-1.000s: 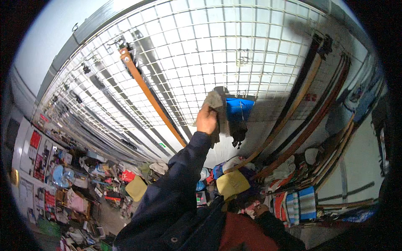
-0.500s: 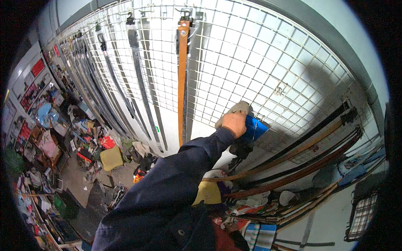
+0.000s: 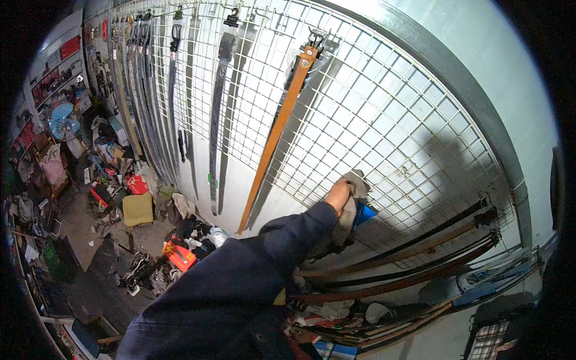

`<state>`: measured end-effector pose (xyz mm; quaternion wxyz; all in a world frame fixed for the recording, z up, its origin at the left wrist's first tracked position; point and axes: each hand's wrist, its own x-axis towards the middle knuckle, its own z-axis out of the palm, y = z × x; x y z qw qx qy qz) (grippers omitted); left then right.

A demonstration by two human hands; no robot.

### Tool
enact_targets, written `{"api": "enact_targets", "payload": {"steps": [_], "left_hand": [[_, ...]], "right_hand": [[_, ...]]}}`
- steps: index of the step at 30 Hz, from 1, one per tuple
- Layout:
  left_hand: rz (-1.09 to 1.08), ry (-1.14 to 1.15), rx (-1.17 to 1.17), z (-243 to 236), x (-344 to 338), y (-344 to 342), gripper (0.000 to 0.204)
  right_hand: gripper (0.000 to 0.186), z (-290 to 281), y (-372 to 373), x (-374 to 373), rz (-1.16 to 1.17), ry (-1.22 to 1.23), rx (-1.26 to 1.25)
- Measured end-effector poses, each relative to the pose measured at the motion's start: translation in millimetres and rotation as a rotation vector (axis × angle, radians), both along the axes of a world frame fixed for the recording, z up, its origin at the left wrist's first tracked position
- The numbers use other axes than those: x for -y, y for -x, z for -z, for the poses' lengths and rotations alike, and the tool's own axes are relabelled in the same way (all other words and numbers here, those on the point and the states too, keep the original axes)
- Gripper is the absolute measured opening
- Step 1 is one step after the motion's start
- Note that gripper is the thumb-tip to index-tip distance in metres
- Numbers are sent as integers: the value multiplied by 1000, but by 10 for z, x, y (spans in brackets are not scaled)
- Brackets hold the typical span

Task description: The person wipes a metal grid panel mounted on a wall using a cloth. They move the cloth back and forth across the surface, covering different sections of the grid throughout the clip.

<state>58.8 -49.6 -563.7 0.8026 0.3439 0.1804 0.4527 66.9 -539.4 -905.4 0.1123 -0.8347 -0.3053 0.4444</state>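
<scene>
A white wire grid panel point(image 3: 384, 132) covers the wall and carries hanging belts: a reddish-brown belt point(image 3: 414, 283) curves away at right, and a tan belt point(image 3: 279, 129) hangs nearer the centre. The left hand point(image 3: 339, 197) is closed around a grey-beige cloth point(image 3: 344, 225) at the panel's lower edge, partly covering a blue packet point(image 3: 365, 213). The right hand's state cannot be determined. Step in hand, as judged: applying the cloth at the packet. Any next move calls for a maintained grip and clearance from the wires.
</scene>
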Motion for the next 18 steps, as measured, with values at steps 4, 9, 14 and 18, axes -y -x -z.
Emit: {"api": "enact_targets", "payload": {"steps": [4,9,14,18], "left_hand": [[-202,-996,-877,-141,11,397,40],[-185,-1722,-1357,-399,-177,754,27],[-32,-1923,-1589,-526,-281,560,24],[95,-1665,-1559,-598,-227,391,25]], "right_hand": [[48,-30,22,42,8,12,2],[48,-45,69,56,9,18,6],[48,-65,99,69,13,17,5],[48,-73,100,76,18,15,8]]}}
